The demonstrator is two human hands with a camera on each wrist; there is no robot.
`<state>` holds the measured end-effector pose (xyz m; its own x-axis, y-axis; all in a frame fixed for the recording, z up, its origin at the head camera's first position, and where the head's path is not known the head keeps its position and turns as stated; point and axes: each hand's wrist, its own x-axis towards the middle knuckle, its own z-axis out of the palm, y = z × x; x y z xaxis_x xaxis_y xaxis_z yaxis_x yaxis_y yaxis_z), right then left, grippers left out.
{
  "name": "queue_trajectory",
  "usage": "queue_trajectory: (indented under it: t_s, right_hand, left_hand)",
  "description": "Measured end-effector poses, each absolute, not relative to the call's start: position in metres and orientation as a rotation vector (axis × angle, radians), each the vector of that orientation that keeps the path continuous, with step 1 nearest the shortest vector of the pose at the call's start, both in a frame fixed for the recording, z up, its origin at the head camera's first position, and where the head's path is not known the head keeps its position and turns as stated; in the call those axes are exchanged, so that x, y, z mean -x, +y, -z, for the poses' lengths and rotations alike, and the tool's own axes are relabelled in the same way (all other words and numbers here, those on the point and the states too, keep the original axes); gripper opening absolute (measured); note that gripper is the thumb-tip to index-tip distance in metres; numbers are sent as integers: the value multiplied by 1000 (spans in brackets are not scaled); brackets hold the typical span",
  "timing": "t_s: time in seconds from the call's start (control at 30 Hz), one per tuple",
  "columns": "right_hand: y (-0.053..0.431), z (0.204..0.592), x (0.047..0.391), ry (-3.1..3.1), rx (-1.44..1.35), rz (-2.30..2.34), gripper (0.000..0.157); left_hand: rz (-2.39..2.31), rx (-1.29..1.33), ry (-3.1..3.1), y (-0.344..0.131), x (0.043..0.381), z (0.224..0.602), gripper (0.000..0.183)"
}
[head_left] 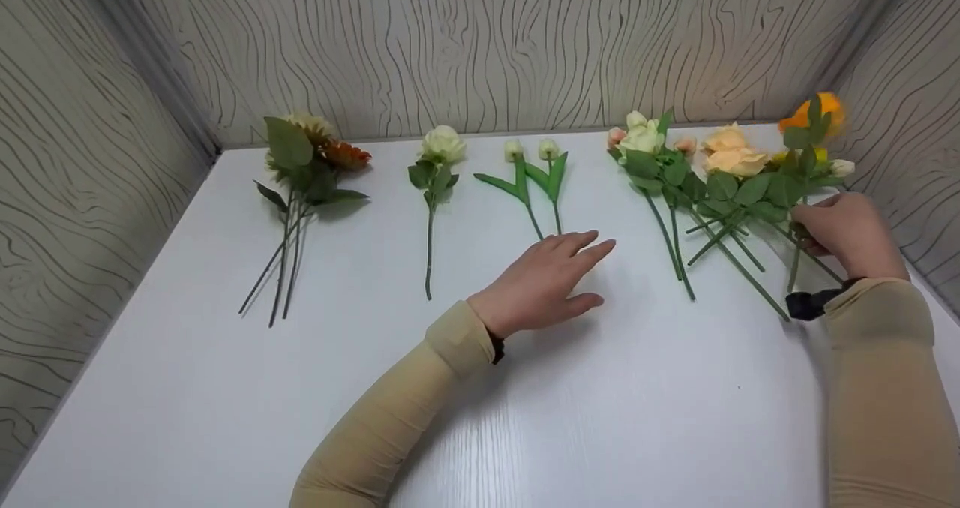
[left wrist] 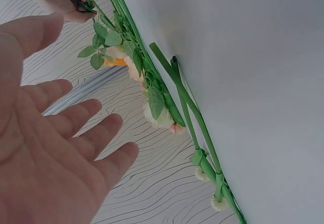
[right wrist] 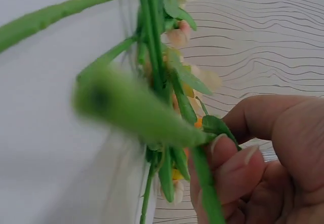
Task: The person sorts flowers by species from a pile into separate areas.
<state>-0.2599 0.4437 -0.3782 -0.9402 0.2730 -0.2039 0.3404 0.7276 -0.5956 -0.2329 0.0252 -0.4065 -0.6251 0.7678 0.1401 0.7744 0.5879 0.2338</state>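
Observation:
My right hand (head_left: 855, 230) pinches the green stem (right wrist: 147, 115) of a flower at the right end of the table. An orange flower (head_left: 829, 110) stands raised above that hand, blurred in the head view. Under and beside it lie peach roses (head_left: 733, 160) with leafy, crossing stems. Fingers spread and holding nothing, my left hand (head_left: 540, 284) hovers over the middle of the table. Just beyond its fingertips lie two white tulips (head_left: 548, 149), their lower stems partly hidden behind the hand in the head view.
On the white table (head_left: 637, 410), a bunch with a rust-orange flower (head_left: 346, 155) lies at far left. A single white rose (head_left: 442, 145) lies right of it. Pale green-white flowers (head_left: 641, 139) lie left of the peach roses. Wood-patterned panels (head_left: 480, 50) enclose the back and sides.

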Motion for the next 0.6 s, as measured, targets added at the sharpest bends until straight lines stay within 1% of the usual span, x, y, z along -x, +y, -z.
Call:
queue_trajectory:
  t_s: [0.13,0.33,0.37,0.5,0.6]
  right_hand:
    - [438,373,259,2857,-532,1082,35]
    - [433,363,256,2889,-506,1161,54]
    - [432,362,255,2890,-505,1168,55]
    - [430,359,254,2878,-512,1196,39]
    - [429,361,256,2851,-513,1214,35]
  left_hand:
    - [446,1359,-2788,25,234,407,75]
    - [466,1356,-2808,25,234,407,72]
    - [468,1355,-2811,26,234,408,71]
    - [475,1360,-2808,26,234,408,70]
    - [481,1365,-2809,26,234,409,69]
